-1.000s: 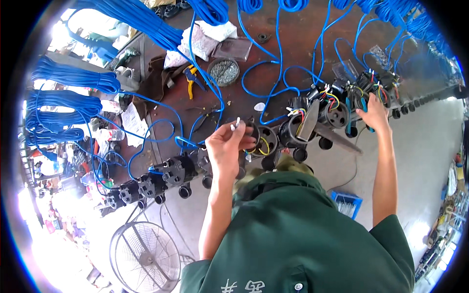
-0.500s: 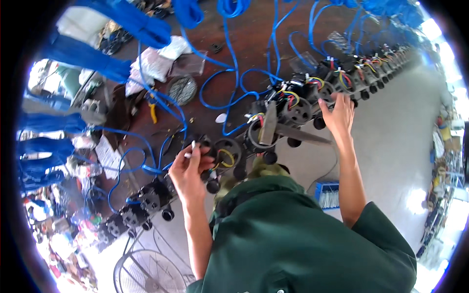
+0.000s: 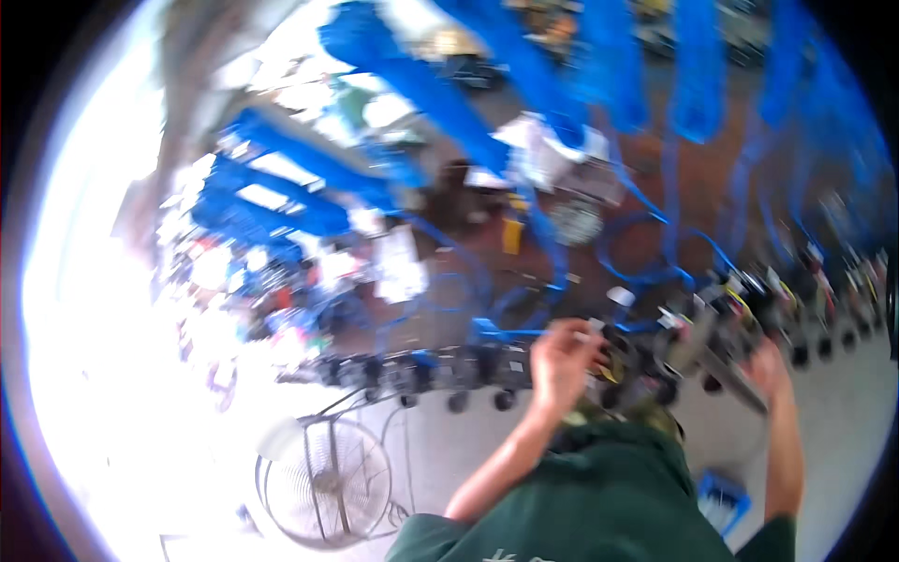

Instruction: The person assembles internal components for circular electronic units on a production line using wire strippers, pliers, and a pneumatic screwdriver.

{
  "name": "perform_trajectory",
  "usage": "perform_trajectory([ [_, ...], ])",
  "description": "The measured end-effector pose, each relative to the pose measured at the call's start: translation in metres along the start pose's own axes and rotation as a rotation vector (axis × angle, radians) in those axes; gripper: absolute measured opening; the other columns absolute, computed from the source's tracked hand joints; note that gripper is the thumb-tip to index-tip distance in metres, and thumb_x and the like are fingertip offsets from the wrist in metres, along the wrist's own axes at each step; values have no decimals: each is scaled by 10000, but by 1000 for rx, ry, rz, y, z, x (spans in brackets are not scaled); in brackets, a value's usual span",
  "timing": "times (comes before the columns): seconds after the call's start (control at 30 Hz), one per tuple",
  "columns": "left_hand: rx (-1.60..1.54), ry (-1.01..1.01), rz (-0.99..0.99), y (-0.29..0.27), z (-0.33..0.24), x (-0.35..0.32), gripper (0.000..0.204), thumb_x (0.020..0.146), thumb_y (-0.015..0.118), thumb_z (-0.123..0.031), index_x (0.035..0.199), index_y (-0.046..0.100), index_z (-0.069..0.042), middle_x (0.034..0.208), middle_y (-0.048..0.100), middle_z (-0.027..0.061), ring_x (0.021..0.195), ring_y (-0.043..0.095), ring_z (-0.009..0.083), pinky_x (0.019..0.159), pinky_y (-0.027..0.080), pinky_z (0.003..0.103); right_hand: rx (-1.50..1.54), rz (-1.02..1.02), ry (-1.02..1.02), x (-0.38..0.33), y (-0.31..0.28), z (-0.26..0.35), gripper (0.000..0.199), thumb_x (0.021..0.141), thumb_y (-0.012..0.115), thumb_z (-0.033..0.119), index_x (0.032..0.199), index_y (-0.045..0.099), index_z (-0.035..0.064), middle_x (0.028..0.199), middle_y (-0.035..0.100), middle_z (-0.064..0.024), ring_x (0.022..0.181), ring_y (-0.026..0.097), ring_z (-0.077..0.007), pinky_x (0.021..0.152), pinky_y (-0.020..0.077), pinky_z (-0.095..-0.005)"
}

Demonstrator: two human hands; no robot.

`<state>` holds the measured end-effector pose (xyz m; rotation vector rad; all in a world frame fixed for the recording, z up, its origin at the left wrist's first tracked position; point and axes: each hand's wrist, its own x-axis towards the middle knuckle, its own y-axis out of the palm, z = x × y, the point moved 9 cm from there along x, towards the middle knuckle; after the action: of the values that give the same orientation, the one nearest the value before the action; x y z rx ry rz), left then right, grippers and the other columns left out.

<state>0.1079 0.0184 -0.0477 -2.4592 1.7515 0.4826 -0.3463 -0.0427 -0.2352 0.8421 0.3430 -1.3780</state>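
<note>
A dark brown worktop [image 3: 702,187] is set above a pale floor [image 3: 440,454], and much is smeared by blur. Nearest, a small white piece [image 3: 596,326] is pinched at the fingertips of the left hand [image 3: 562,370], beside the row of black housings [image 3: 459,368]; its pointing and long axis cannot be told. The right hand [image 3: 770,370] is held well apart, near a grey flat bar [image 3: 735,379] slanted down rightward; its grip cannot be made out. A blue basket [image 3: 721,487] is seen below, its contents blurred. Farther back, small grey parts are held in a round dish [image 3: 552,229], near white bags [image 3: 543,159]. Bundled blue cords [image 3: 700,94] are seen beyond.
</note>
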Motion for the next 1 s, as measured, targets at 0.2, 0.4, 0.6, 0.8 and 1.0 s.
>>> perform_trajectory([
  [0.2, 8, -2, 27, -7, 12, -2, 141, 1045, 655, -89, 1137, 632, 16, 892, 728, 64, 705, 689, 103, 614, 564, 264, -52, -39, -299, 38, -64, -51, 425, 999, 660, 459, 1323, 665, 185, 1105, 725, 70, 878, 652, -108, 725, 520, -254],
  [0.4, 54, 9, 22, -1, 1, -5, 134, 1045, 649, -66, 1146, 632, 21, 916, 729, 69, 710, 692, 109, 611, 580, 279, 115, 21, 72, 93, -95, -71, 351, 964, 701, 468, 1166, 717, 181, 981, 734, 55, 747, 652, -132, 580, 501, -267],
  [0.6, 68, -17, 5, -5, -3, -8, 140, 1046, 644, -71, 1154, 638, 17, 913, 732, 66, 713, 696, 106, 604, 578, 264, 281, -489, 70, 94, -127, -61, 162, 984, 658, 309, 1069, 682, 173, 823, 656, 26, 640, 585, -112, 470, 377, -262],
  [0.8, -33, -47, -16, -2, 11, 3, 181, 1038, 668, -108, 1156, 641, 26, 880, 730, 73, 695, 697, 124, 600, 564, 267, -182, -599, -321, -50, -47, 32, 200, 1050, 616, 326, 945, 615, 156, 721, 494, 10, 545, 431, -119, 482, 268, -302],
  [1.0, -1, 14, -33, -2, 4, 9, 161, 1046, 648, -109, 1122, 638, 33, 823, 703, 107, 661, 705, 173, 595, 586, 296, -274, -392, -990, -175, 103, 136, 383, 1076, 578, 287, 1289, 615, -29, 1259, 643, -141, 1055, 628, -197, 923, 493, -363],
])
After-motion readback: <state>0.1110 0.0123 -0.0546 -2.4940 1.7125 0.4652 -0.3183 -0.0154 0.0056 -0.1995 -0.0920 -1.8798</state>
